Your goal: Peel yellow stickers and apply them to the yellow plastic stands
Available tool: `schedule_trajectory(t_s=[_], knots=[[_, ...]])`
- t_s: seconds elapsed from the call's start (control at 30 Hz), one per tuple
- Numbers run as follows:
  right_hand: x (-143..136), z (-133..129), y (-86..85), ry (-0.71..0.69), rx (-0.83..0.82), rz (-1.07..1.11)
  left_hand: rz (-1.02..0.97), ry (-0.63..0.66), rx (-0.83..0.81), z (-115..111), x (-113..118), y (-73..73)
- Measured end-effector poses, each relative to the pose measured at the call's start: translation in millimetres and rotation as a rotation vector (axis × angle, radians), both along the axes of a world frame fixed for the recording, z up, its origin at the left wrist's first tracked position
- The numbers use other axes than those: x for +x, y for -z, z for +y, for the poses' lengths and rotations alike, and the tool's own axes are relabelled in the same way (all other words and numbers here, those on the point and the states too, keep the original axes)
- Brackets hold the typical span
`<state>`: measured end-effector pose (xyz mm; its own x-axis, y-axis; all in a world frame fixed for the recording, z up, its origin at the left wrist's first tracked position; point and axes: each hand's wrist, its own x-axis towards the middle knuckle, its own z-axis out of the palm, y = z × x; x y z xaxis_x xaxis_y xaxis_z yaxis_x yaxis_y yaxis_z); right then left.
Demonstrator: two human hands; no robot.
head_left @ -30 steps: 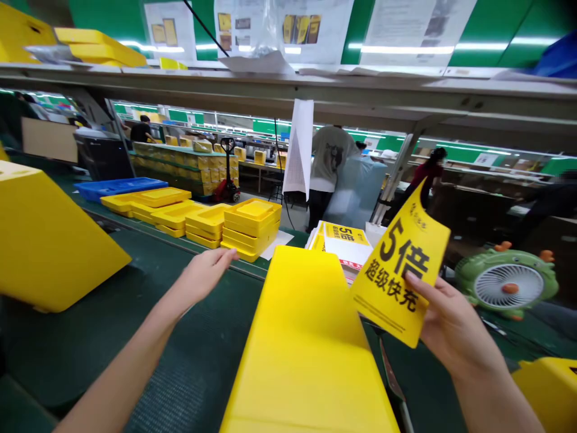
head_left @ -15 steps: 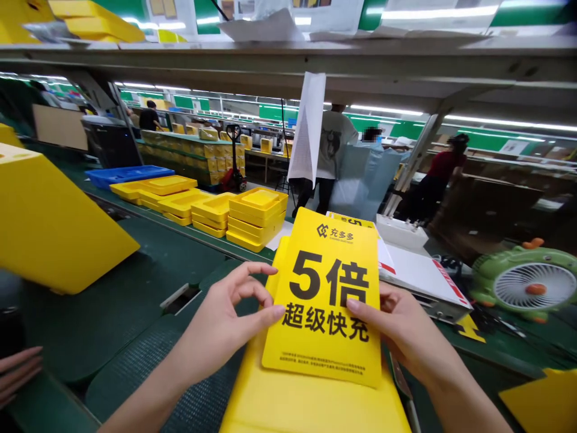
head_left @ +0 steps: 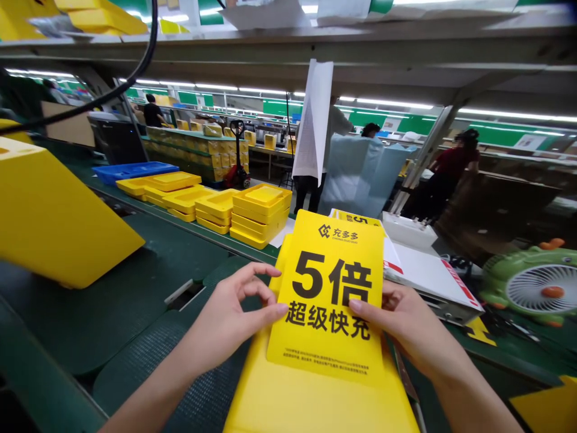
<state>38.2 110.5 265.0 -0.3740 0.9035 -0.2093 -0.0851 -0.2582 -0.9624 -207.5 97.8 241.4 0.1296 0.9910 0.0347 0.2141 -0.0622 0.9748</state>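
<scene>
A yellow printed card (head_left: 331, 355) with black lettering lies over the upper part of a smooth yellow casing (head_left: 315, 403). My left hand (head_left: 243, 307) is at the card's left edge, thumb on its face and the other fingers curled beside it. On the right edge, my right hand (head_left: 401, 319) pinches the card, its thumb on the front and the fingers behind. Beyond the card, another yellow card (head_left: 356, 218) with black print lies partly covered.
Stacked yellow trays (head_left: 261, 210) and a blue tray (head_left: 135, 171) line the bench's far side. A large yellow housing (head_left: 63, 216) stands left. At right are a white device (head_left: 428, 276) and a green fan (head_left: 532, 282). A black cable (head_left: 151, 42) hangs upper left.
The view has shifted slightly, and a black cable now crosses the upper left. Another person's hand at the lower left edge is gone from view. My hands keep nearly the same pose on the card.
</scene>
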Motion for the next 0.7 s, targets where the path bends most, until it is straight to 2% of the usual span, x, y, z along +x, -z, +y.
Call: schedule_trajectory(t_s=[0.37,0.7], knots=[[4.1,3.5,11.1,-0.002,0.038,0.014,0.005,0.009,-0.027,1.5,-2.9,3.2],[3.2,2.3,7.0,0.003,0.036,0.000,-0.004,0.025,-0.025,3.3,-2.0,5.1]])
